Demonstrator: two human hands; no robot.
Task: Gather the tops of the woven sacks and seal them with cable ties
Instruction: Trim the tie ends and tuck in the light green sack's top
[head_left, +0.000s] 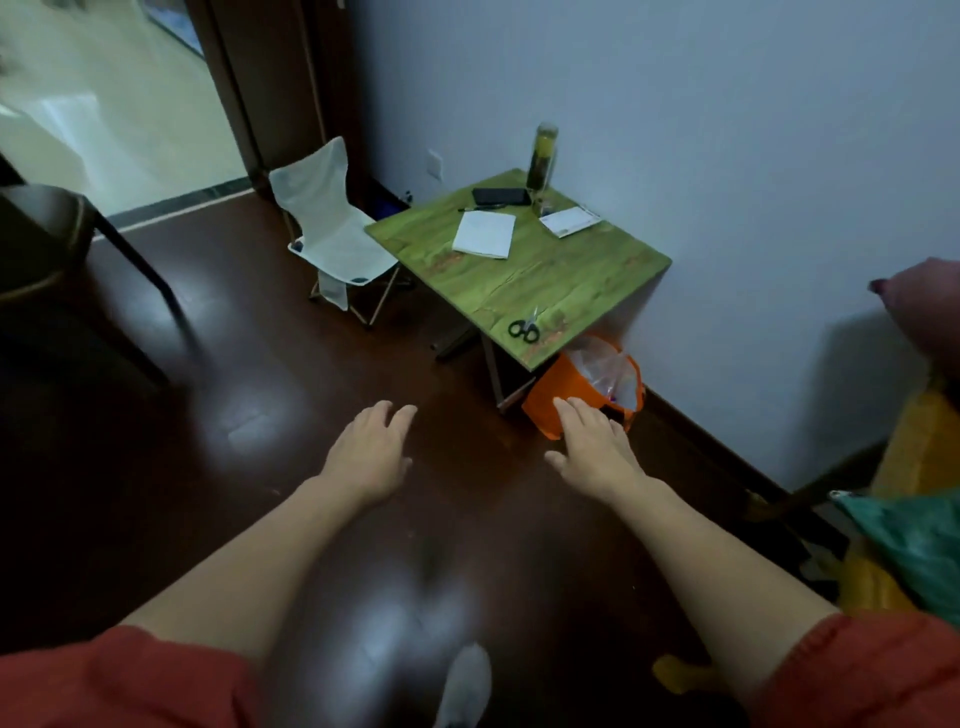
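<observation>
Lying at the far right edge, cut off by the frame: yellow sack (911, 457) and, just below it, green sack (919, 545), probably the woven sacks of the task, though too little showing for certainty. Tops and long axis impossible to tell from here. No cable ties in sight.

Well apart from both hands, off to the right and back toward the body. Right hand (592, 447) clearly the nearer, left hand (371, 447) farther off. Both stretched forward above the dark floor (218, 415), palms down, fingers straight and loosely spread, holding nothing. Calling, on this reading, for a turn to the right before any gathering.

Beyond the hands, green wooden table (561, 280) against the wall, with scissors (523, 328) near its front edge, white notepad (484, 235) and printed card (570, 221) farther back. Print on the card too small to read; no brand or label legible anywhere. Orange bin (545, 389) under the table's corner, behind the right hand in the view.
</observation>
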